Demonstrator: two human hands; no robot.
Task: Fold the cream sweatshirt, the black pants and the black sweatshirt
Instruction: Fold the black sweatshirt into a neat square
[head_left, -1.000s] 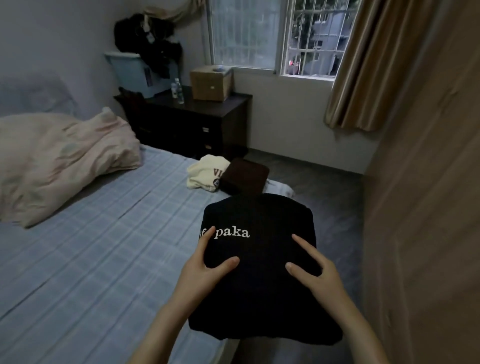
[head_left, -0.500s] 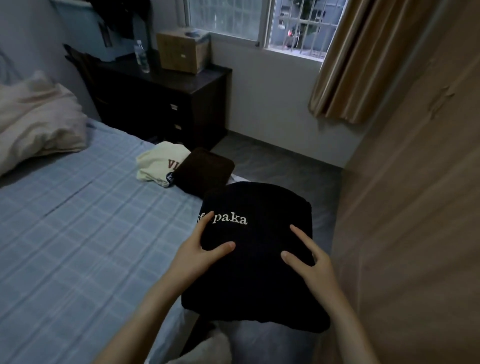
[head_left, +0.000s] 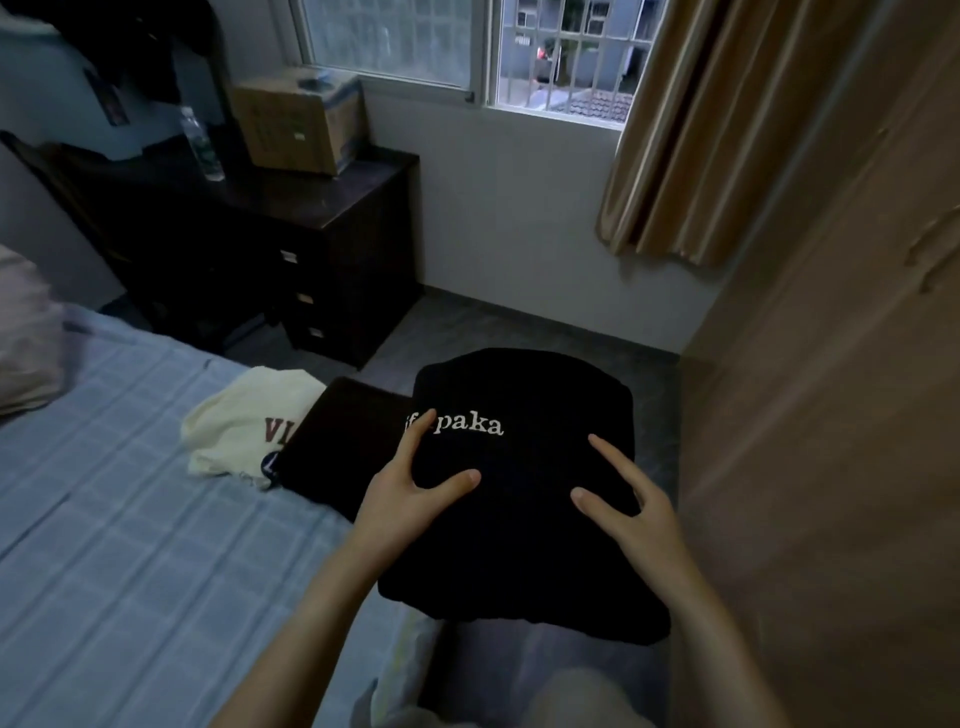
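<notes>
On the blue checked bedsheet (head_left: 130, 519), folded black pants (head_left: 337, 447) lie at ten o'clock of your folded black sweatshirt (head_left: 519, 545). Your left hand (head_left: 410, 499), the nearer one, and right hand (head_left: 628, 519) clasp its sides.

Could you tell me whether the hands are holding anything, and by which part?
Both hold the folded black sweatshirt: the left hand grips its left edge, the right hand its right edge, thumbs on top; any fingers beneath are hidden.
</notes>
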